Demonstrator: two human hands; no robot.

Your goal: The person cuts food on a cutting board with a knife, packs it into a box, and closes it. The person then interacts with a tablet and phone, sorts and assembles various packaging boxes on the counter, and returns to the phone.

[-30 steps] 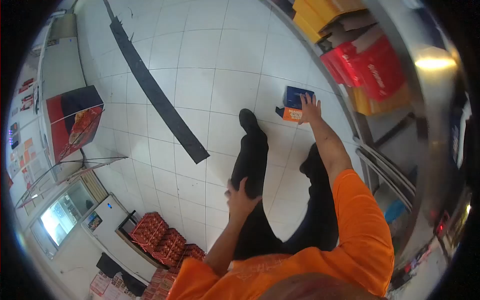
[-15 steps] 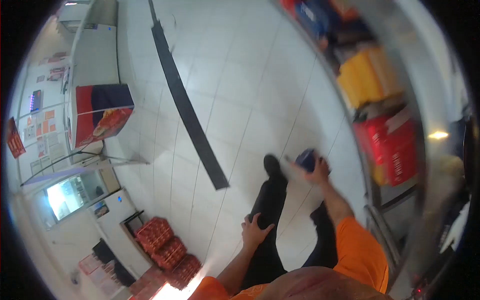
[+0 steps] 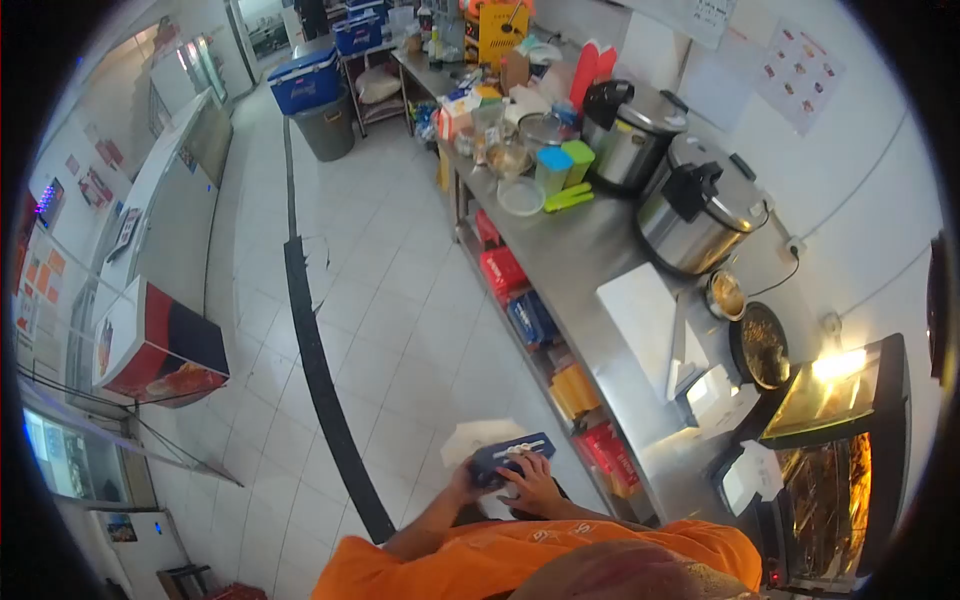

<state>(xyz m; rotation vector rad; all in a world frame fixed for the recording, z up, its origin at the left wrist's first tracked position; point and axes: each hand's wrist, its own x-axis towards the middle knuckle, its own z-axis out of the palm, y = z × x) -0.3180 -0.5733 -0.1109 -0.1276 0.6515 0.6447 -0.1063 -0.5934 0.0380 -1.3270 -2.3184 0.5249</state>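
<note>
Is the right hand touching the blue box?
Touching. The head view shows the right hand with its fingers lying on the blue box.

At the bottom centre of the frame, the left hand (image 3: 464,487) grips the left end of a dark blue box (image 3: 510,457), and the right hand (image 3: 531,482) lies with bent fingers over its right part. A pale flap (image 3: 480,438) shows just beyond the box. A long black strip (image 3: 318,385) runs down the floor (image 3: 400,345), left of centre. On the metal counter (image 3: 565,260) at right, a white board (image 3: 648,318) lies near two steel cookers (image 3: 665,165). A blue cooler (image 3: 304,82) sits atop a grey bin (image 3: 326,130), upper left.
</note>
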